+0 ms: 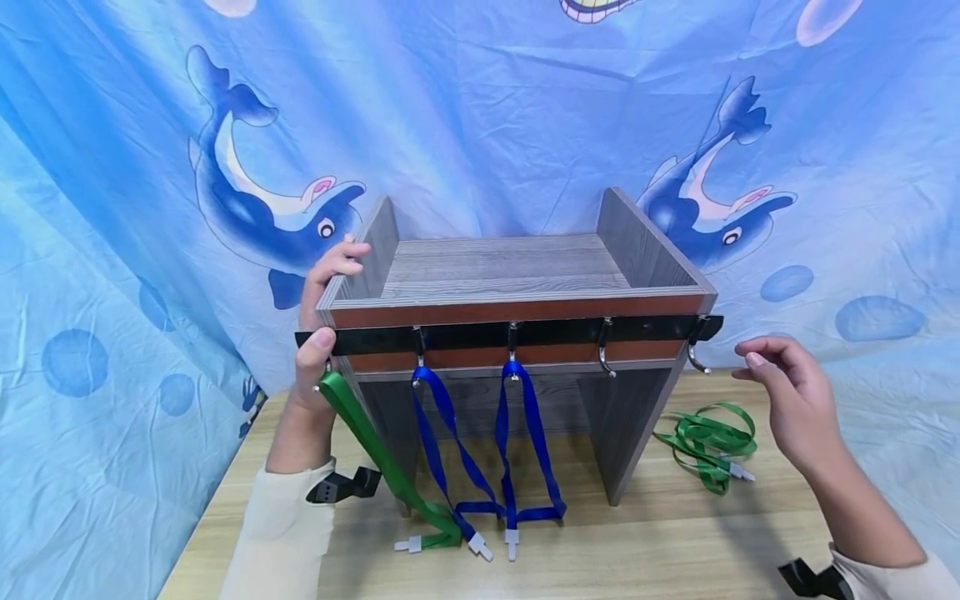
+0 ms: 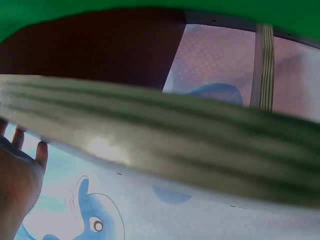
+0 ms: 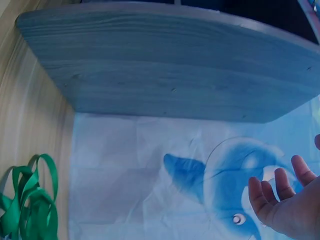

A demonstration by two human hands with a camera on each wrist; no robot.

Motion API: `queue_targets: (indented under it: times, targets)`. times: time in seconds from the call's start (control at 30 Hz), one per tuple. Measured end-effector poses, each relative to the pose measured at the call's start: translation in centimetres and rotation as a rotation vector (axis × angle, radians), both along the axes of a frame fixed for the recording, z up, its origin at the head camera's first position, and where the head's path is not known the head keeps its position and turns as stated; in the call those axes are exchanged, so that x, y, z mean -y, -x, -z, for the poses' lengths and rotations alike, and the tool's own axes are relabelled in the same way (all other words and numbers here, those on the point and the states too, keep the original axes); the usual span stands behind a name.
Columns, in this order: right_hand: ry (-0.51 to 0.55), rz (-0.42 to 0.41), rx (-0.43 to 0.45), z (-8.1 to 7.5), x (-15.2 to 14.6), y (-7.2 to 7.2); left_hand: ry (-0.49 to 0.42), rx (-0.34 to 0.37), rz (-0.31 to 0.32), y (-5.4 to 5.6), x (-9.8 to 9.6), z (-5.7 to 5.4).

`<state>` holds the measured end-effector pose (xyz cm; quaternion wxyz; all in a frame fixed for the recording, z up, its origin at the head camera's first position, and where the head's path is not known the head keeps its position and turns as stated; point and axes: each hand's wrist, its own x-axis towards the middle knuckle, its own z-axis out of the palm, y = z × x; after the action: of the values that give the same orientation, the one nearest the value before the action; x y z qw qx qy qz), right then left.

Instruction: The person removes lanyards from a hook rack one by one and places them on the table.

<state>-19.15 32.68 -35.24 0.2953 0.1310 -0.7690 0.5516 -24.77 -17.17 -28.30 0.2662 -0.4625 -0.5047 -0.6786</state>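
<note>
A grey wooden shelf stands on the table, and a black hook rail runs across its front. My left hand grips the shelf's left side, the thumb on the rail's end and the fingers on the side panel. A green lanyard hangs from the leftmost hook. Two blue lanyards, one left of the other, hang from the following hooks. Beyond the rail's right end, my right hand is in the air, fingers loosely bent, holding nothing.
Another green lanyard lies bunched on the wooden table, right of the shelf. The two right-hand hooks, one a curved hook and one at the end, are bare. A blue curtain with dolphins hangs behind.
</note>
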Motion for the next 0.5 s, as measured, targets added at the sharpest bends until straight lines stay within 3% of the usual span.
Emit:
queue_targets:
  times: [0.17,0.33,0.5]
  targets:
    - [0.123,-0.112,-0.062,-0.5,0.9,-0.9,0.005,0.000,-0.008,0.0,0.0,0.1]
    - [0.294,-0.390,-0.213,-0.6,2.0,-1.3,0.005,0.001,-0.013,0.0,0.0,0.1]
    - [0.402,-0.694,-0.336,-0.8,3.6,-1.7,-0.006,0.007,-0.001,-0.1,0.0,0.0]
